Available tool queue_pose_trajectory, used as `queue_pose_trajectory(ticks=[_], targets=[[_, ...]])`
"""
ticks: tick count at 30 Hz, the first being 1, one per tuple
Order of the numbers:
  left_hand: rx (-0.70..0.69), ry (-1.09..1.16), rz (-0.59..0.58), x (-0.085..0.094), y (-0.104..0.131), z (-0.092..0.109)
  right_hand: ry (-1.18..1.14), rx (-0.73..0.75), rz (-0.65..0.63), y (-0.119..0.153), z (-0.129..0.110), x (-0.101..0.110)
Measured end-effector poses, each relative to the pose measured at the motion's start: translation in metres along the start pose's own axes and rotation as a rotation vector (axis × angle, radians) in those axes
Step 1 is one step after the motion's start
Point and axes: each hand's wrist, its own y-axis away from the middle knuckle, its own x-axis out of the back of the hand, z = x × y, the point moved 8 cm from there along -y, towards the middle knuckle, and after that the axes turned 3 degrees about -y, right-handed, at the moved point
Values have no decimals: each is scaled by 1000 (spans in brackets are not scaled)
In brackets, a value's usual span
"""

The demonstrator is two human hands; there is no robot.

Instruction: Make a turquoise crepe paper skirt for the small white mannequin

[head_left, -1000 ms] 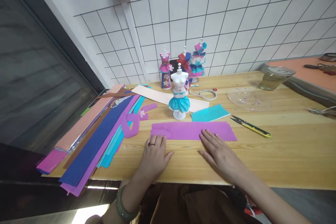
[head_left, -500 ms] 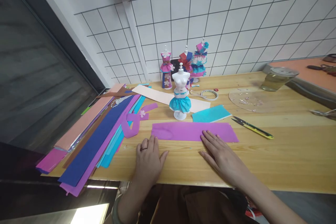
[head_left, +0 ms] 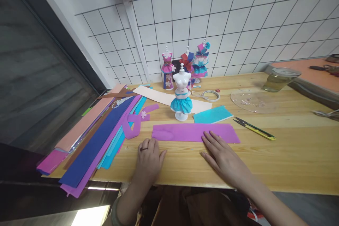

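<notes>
Along the left side of the table (head_left: 296, 155), a fanned pile of paper strips (head_left: 98, 143) runs from far to near, with peach, brown, dark blue, purple and light blue among its colours. Just right of it lie cut purple scraps (head_left: 135, 130) with a small pale flower (head_left: 143, 114) on them. Next comes your left hand (head_left: 148, 158), palm down at the near edge, a dark ring (head_left: 143, 148) on one finger; its fingers are together and slightly curled, the thumb apart, and you cannot tell whether the tips touch the purple strip's near left corner.

Farther off, a pale pink strip (head_left: 156, 96) passes behind a white mannequin (head_left: 182, 79) in a light blue gathered skirt (head_left: 181, 105). Beyond that, three dressed mannequins (head_left: 167, 69) stand near the tiled wall. Nearer you, the purple strip (head_left: 185, 133) lies flat, long side towards you. Your right hand (head_left: 222, 153) rests on its right part, fingers extended and slightly apart, gripping nothing. Past the strip lie a light blue piece (head_left: 213, 114) and, farther, a tape roll (head_left: 211, 95). To the right are a clear round dish (head_left: 235, 101) with small gems, yellow-handled snips (head_left: 258, 132) and a lidded cup (head_left: 278, 82).
</notes>
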Motion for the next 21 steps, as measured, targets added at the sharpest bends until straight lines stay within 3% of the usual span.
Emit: queue_pose_trajectory(ticks=[13,21], targets=[[-98,70,-19,-8,-3,-5,-20,8,22,1,0,1],[-21,14,-28,-6,0,-10,9,-2,-11,0,0,0]])
